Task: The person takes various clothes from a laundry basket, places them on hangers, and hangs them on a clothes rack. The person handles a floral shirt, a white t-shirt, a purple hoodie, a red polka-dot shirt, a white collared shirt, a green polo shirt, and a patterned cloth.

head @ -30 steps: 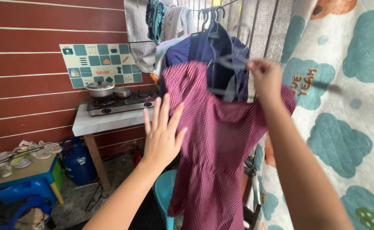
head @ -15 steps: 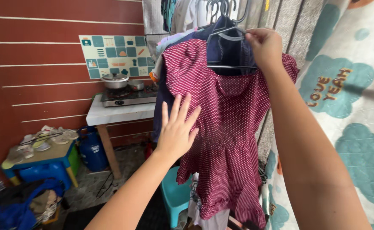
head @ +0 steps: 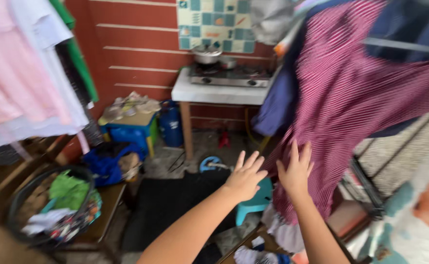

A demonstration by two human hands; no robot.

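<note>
- The maroon dotted dress [head: 366, 112] hangs on a hanger [head: 405, 45] high above the fingertips of both hands; its skirt falls down to them and is blurred in the picture.
- The right hand [head: 295, 171] has its fingers spread and flat, fingertips laid on the lower skirt of the dress; it grips nothing.
- The left hand [head: 246, 177] is open too, fingers fanned wide, just left of the right hand and at the edge of the dress; whether it touches the cloth I cannot tell. It holds nothing.
- A dark blue garment [head: 278, 105] hangs behind the dress, up and to the left of the left fingertips.
- Below the palms stands a turquoise plastic stool [head: 256, 201].
- Beyond the left fingertips, farther into the room, a white-topped table [head: 214, 92] carries a gas stove [head: 229, 76] with a lidded pot [head: 207, 55] on it.
- Left of that table a blue gas cylinder [head: 170, 124] stands on the floor, and next to it a low blue and yellow table [head: 126, 128].
- Well to the left of the left hand, a dark round basket [head: 48, 208] holds mixed laundry, with a green cloth [head: 68, 190] on top.
- Far up and left, pink and white clothes [head: 19, 78] hang.
- To the right of the right fingers, a quilted cloth [head: 419, 205] with teal and orange shapes hangs.
</note>
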